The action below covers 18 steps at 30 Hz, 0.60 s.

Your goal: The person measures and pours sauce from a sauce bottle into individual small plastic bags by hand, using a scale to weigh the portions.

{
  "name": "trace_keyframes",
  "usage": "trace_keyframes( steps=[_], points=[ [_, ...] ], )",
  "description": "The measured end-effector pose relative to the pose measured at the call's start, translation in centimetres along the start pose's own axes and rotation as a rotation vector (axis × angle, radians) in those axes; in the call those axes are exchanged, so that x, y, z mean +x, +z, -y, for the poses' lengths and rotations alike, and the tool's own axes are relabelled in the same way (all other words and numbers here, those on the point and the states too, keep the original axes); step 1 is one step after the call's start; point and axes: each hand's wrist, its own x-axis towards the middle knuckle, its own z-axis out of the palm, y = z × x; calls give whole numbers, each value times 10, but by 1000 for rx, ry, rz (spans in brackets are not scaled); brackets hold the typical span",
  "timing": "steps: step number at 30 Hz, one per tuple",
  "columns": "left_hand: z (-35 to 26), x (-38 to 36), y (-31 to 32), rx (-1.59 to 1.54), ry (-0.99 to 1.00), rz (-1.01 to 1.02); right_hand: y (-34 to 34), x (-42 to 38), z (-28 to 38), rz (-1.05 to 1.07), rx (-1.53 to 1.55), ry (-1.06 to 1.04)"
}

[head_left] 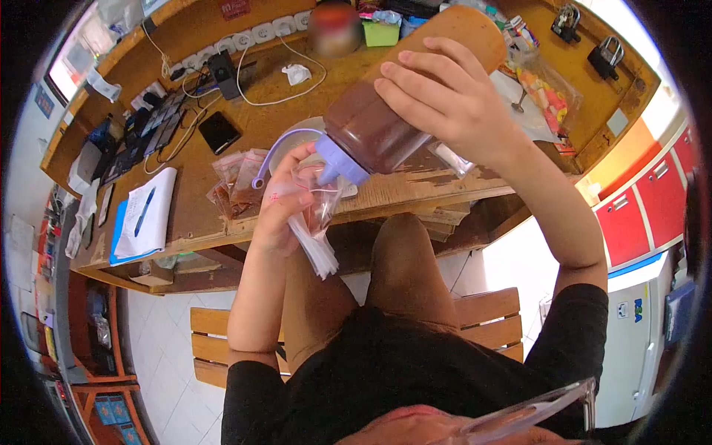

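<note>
My right hand [452, 100] is wrapped round a large clear squeeze bottle [374, 122] of brown sauce, tilted with its spout down and to the left. The bottle's purple cap [341, 159] has its nozzle at the mouth of a small clear plastic bag [322, 196]. Fingers of my left hand [285, 204] pinch this bag, and a stack of flat bags [319, 256] hangs below them. Some brown sauce seems to be inside the held bag. Just left of that hand, several filled sauce bags [237, 182] lie on the wooden table [289, 96].
A clipboard with paper [144, 215] and a pen lies at the table's left. Behind are a black phone [218, 133], white cables and a crumpled tissue [297, 73]. A bag of colourful pieces [545, 93] lies at the right. My knees are under the front edge.
</note>
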Motion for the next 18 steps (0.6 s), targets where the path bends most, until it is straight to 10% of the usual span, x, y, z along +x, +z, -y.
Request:
trace_keyframes(
  steps=[11, 18],
  points=[
    [-6, 3, 2, -26, 57, -50, 0, 4, -4, 72, 102, -2],
    [-29, 22, 0, 105, 87, -26, 29, -21, 17, 233, 452, 457]
  ],
)
